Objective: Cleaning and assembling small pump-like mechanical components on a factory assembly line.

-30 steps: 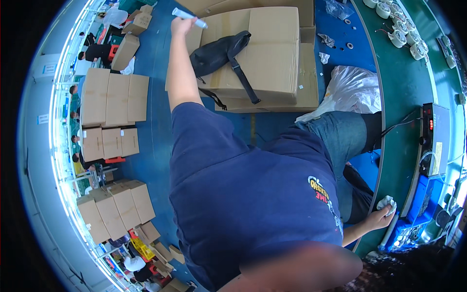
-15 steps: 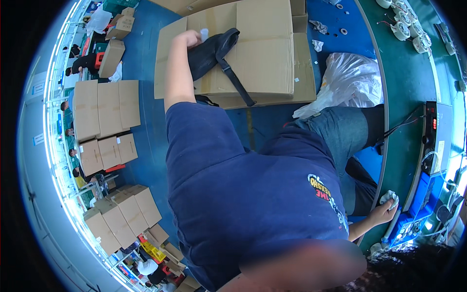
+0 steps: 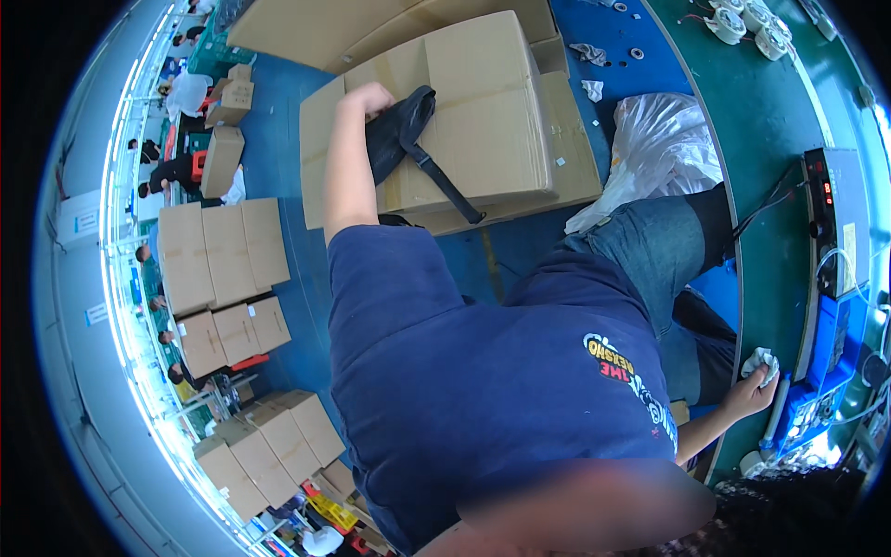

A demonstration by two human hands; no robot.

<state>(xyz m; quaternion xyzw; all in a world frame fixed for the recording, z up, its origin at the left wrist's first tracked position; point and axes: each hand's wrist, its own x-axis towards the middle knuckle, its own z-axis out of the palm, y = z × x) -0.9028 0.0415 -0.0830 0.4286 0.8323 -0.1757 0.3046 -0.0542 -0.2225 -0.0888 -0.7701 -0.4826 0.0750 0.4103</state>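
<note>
My left hand (image 3: 371, 98) reaches out to a black sling bag (image 3: 390, 147) lying on a large cardboard box (image 3: 487, 102). Its fingers are curled at the bag's upper edge, and their tips are hidden there, so what they hold cannot be made out. A black strap (image 3: 445, 186) with a buckle trails down over the box's near edge. On the other side, my right hand (image 3: 754, 394) is closed around a crumpled white tissue (image 3: 761, 365), just above the green workbench (image 3: 775, 316).
A black-and-grey powered device (image 3: 831, 223) with a red display and cables stands on the bench, beside a blue rack (image 3: 807, 399). White round parts (image 3: 729, 26) lie at the bench's far end. A clear plastic bag (image 3: 659, 139) sits on the blue floor. Stacked cartons (image 3: 223, 260) stand left.
The white item that showed at my left hand is out of sight, and that hand now sits lower against the bag. My right hand still holds the tissue. The whole view has shifted slightly.
</note>
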